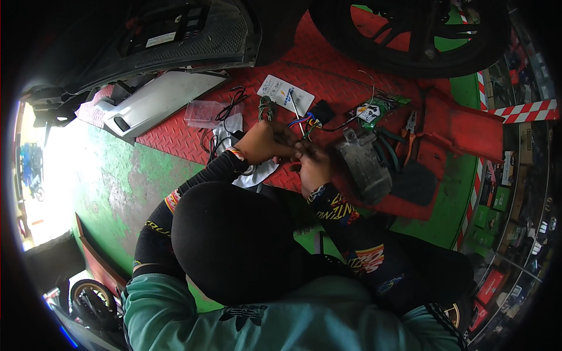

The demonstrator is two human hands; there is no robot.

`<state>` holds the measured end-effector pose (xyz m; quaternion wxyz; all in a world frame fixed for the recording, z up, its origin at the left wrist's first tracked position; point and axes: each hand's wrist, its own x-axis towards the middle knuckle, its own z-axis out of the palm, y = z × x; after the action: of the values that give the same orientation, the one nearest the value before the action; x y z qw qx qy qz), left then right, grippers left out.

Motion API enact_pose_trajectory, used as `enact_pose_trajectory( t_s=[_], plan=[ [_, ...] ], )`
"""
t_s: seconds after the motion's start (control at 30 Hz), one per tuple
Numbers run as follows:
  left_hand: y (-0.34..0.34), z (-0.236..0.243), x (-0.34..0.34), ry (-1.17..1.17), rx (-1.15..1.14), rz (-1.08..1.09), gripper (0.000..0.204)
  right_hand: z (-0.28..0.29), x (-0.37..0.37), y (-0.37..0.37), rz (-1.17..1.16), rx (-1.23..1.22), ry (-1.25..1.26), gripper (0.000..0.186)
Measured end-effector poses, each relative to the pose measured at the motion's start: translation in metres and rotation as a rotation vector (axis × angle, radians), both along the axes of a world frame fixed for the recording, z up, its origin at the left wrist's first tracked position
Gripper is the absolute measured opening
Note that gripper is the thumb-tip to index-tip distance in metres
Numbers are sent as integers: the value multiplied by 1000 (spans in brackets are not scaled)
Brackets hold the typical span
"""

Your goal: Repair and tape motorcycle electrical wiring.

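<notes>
My left hand [266, 142] and my right hand [314, 167] meet over the red plate, fingers closed and fingertips almost touching. Thin coloured wires [301, 121] run from a small black box [321, 111] down to the fingertips, and both hands appear to pinch them; the exact grip is hidden. A thin metal rod [297, 111] lies just beyond the fingers, across a white printed card [285, 93]. Left of that card is a dark wire bundle [267, 108]. A scuffed grey box-shaped part [366, 165] lies beside my right hand.
Pliers with orange handles [408, 133] lie right of the grey part. A silver body panel [164, 99] and a clear plastic box [205, 113] are at the left. A motorcycle wheel [410, 35] stands beyond the red ramp plate [339, 70]. Stocked shelves [497, 199] line the right side.
</notes>
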<state>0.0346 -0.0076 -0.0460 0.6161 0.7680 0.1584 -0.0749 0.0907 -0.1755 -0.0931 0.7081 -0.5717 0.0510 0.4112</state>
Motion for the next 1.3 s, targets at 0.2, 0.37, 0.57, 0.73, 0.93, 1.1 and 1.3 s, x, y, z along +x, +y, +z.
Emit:
enact_pose_trajectory(
  t_s=[0.2,0.37,0.57,0.73,0.93,1.1,1.3],
  plan=[
    [5,-7,-3,47,-77,54,21,14,5,-2,26,-16,61,19],
    [5,-4,0,45,10,64,14,24,16,0,30,-53,79,27],
    [5,-13,-2,-33,49,51,15,10,18,2,42,-81,6,25],
    [-2,1,3,42,55,7,16,-1,21,3,77,-129,-69,18],
    [-1,-10,-1,-255,280,-46,15,-6,20,10,43,-154,-86,16],
    [0,-10,-2,-296,349,-61,14,2,23,8,-5,-85,-29,18],
    [3,-14,0,-437,480,-97,15,12,16,7,-46,-110,37,24]
  ],
)
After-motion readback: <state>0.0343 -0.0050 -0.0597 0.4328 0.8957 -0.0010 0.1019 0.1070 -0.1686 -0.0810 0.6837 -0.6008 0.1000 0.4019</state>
